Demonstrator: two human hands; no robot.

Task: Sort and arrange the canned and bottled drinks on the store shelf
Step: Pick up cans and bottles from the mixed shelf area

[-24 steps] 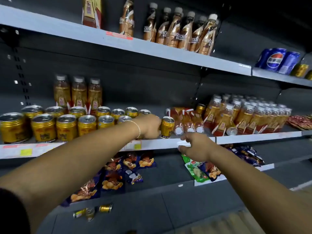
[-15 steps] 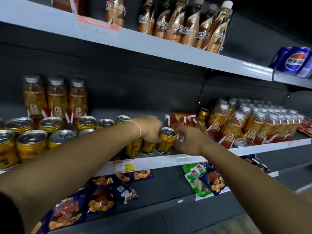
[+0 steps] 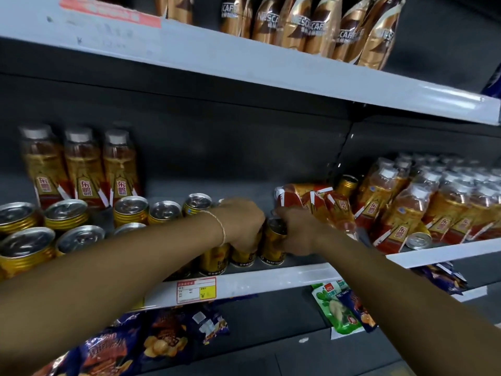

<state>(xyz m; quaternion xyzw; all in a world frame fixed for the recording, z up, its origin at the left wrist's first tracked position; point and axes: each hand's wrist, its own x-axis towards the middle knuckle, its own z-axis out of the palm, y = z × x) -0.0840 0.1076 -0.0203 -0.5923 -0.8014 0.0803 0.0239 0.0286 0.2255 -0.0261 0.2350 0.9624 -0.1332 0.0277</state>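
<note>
- Gold energy-drink cans (image 3: 40, 234) are seen packed upright along the left of the middle shelf (image 3: 284, 278), silver tops showing.
- One gold can (image 3: 273, 245) at the shelf's front edge is gripped by the right hand (image 3: 295, 232), fingers curled around its top and right side; it stands upright on the shelf.
- The left hand (image 3: 241, 223) is clenched over the top of the neighbouring gold can (image 3: 242, 257), just left of the first; the two cans stand side by side, nearly touching. A thin string bracelet (image 3: 221, 226) is worn at the left wrist.
- Three amber bottles with red-and-gold labels (image 3: 81, 169) are stood at the back left, behind the cans.
- Several like bottles (image 3: 311, 199) are lying tipped over just behind the right hand; many more upright ones (image 3: 433, 202) are massed to the right.
- A single can (image 3: 417, 240) is lying on its side at the front edge, right of the hands.
- Nescafé bottles (image 3: 311, 25) are lined up on the top shelf.
- A red-and-yellow price tag (image 3: 196, 290) is fixed to the shelf's white edge below the hands.
- Snack bags (image 3: 162, 340) are laid on the lower shelf.
</note>
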